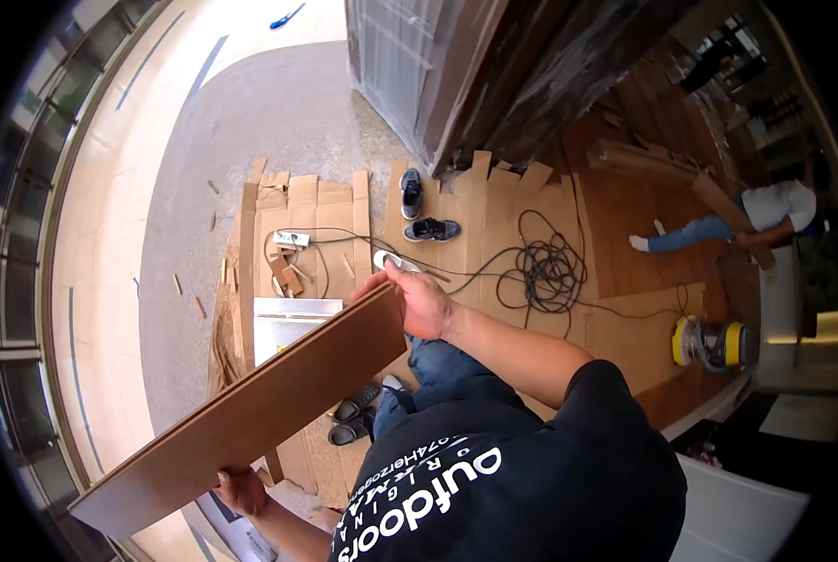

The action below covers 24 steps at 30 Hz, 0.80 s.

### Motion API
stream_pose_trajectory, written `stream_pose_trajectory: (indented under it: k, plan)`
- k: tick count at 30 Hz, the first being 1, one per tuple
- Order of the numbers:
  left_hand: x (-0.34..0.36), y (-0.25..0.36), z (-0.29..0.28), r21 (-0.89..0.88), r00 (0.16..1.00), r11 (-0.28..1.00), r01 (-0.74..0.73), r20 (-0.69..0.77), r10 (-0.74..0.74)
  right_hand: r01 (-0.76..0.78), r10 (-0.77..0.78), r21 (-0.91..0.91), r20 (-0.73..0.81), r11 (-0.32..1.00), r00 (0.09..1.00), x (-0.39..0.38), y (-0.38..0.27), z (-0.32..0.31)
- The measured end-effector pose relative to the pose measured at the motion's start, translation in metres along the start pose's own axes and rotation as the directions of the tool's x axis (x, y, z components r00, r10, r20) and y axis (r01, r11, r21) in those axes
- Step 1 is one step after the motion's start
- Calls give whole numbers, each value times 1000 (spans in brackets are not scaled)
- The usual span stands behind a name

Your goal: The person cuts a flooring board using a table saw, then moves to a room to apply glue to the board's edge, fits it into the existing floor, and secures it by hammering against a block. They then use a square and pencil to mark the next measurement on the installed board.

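A long brown floor plank [250, 403] slants across in front of me, from the lower left up to the middle. My right hand [421, 298] is closed around its upper right end, thumb on top and fingers partly hidden by the board. Lower down, my left hand [241, 491] grips the plank's near long edge, with some fingers out of sight beneath it. Just beyond the board lies a silvery-white flat-topped object [293, 314], partly covered by the plank. A white round object [393, 262] sits behind my right hand.
Cardboard sheets [475, 201] cover the floor, with dark shoes [431, 229], a coiled black cable [543, 274], a white power strip [291, 239] and wood offcuts. A yellow-and-grey machine [709, 344] stands right. Another person [756, 215] holds a board. A plastic-wrapped cabinet [419, 75] rises ahead.
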<state>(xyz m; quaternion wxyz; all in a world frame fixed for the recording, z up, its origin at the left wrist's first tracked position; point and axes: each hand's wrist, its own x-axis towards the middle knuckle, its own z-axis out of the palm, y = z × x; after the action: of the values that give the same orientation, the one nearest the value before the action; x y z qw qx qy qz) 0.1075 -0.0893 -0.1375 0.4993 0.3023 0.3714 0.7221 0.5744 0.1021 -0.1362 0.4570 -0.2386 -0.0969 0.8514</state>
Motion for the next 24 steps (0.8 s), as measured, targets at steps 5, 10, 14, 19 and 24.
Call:
stream_pose_trajectory:
  k: [5,10,14,19,24]
  plan:
    - [40,-18,66,29,928,987,161,336,-161,-271,-348,-930,-347,247,871,-190,39,-152]
    - [38,-52,179,179,810,972,151,541,-226,-643,-209,-215,-974,735,87,-432,163,-327]
    - [20,-88,280,219,679,973,75,703,-211,-166,110,91,-988,982,109,-451,203,-275]
    - [-86,-163,451,351,626,922,161,686,-371,4,87,104,-852,995,516,-519,139,-241]
    - [-201,-266,610,331,377,863,382,797,-472,55,-726,-725,-682,687,89,-616,-25,-221]
